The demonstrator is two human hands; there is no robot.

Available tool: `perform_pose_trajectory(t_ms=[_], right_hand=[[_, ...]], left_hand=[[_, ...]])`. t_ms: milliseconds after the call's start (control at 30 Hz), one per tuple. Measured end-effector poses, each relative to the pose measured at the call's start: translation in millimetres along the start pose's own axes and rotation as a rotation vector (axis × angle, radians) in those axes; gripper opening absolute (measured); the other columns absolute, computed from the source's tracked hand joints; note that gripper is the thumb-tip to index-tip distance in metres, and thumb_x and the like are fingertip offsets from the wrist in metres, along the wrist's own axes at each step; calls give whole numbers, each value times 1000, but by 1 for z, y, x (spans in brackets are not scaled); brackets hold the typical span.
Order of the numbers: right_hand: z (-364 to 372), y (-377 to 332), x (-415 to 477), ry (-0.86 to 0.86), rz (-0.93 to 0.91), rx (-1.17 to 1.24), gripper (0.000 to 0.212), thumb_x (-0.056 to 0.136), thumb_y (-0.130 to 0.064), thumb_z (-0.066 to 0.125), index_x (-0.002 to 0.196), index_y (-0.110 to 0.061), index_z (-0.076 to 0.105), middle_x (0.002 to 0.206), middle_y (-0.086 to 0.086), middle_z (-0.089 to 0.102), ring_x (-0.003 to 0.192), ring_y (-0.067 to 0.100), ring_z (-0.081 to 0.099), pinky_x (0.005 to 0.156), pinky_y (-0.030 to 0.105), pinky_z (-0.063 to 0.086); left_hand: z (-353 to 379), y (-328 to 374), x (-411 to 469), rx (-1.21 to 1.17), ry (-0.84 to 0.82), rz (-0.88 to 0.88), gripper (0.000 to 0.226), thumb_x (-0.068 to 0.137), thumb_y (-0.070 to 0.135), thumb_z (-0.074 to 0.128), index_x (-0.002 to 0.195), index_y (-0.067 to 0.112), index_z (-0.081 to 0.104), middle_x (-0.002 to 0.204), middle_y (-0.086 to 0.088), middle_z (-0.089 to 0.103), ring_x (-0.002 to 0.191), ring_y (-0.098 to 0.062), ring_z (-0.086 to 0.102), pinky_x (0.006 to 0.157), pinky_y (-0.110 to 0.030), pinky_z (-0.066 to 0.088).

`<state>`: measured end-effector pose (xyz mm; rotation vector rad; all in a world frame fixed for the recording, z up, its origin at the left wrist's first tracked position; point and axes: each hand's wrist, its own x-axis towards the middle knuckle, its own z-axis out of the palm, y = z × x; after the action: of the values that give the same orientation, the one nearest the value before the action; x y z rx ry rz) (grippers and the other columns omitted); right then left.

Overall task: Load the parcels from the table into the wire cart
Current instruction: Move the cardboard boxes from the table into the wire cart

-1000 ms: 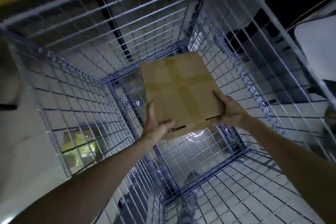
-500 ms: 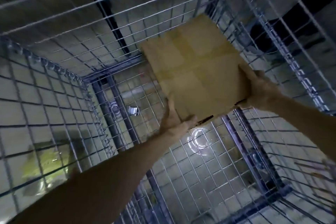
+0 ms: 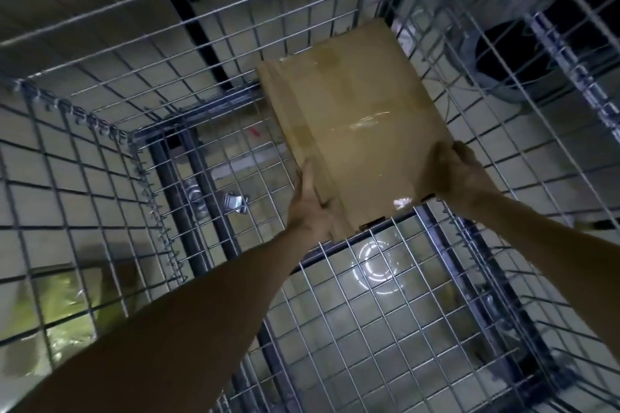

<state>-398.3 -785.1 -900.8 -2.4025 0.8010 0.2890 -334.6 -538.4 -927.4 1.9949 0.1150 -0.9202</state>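
You hold the cardboard parcel [image 3: 355,131] inside the wire cart [image 3: 100,151], toward its far right corner and low over the mesh floor [image 3: 369,329] (contact with that floor cannot be confirmed). Your left hand [image 3: 310,208] grips the near left edge, thumb laid along the side. Your right hand [image 3: 456,174] grips the near right corner, fingers curled over the top face.

— Looking from where?
— From the head, wide-angle, facing steeply down into the wire cart [image 3: 100,157].
— Near?
— Close above the parcel [image 3: 362,117], mesh floor [image 3: 369,329] farther below.
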Motion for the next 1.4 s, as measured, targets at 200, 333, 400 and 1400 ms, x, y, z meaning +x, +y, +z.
perform_pose_trajectory(t_ms=[200,333,400,1400], right_hand=[[-11,7,-19,-144,-18,-370,67,81,-1,63,143,-13,41,147,18,32,131,43,38,101,57,42],[-32,-26,-49,-255,-6,-449,90,87,-1,64,157,-18,10,162,15,7,145,38,20,111,49,36],[-52,-47,-60,-271,-16,-461,89,88,-6,63,157,-21,9,163,12,7,148,35,14,116,49,30],[-349,-491,-452,-82,-145,-178,82,90,-31,64,156,-23,16,159,7,20,143,35,27,115,54,29]], left_hand=[[-8,1,-4,119,-19,32,79,99,27,57,146,61,3,158,-9,33,115,-40,60,40,-10,41],[-27,28,-24,270,9,87,77,96,30,57,143,64,6,166,1,8,130,-36,51,86,-38,59],[-47,52,-38,311,-5,112,73,96,30,57,149,54,12,165,9,-6,135,-30,47,93,-38,56],[-424,282,-514,340,116,421,62,98,40,58,153,29,31,163,3,20,147,-23,26,120,-44,26]])
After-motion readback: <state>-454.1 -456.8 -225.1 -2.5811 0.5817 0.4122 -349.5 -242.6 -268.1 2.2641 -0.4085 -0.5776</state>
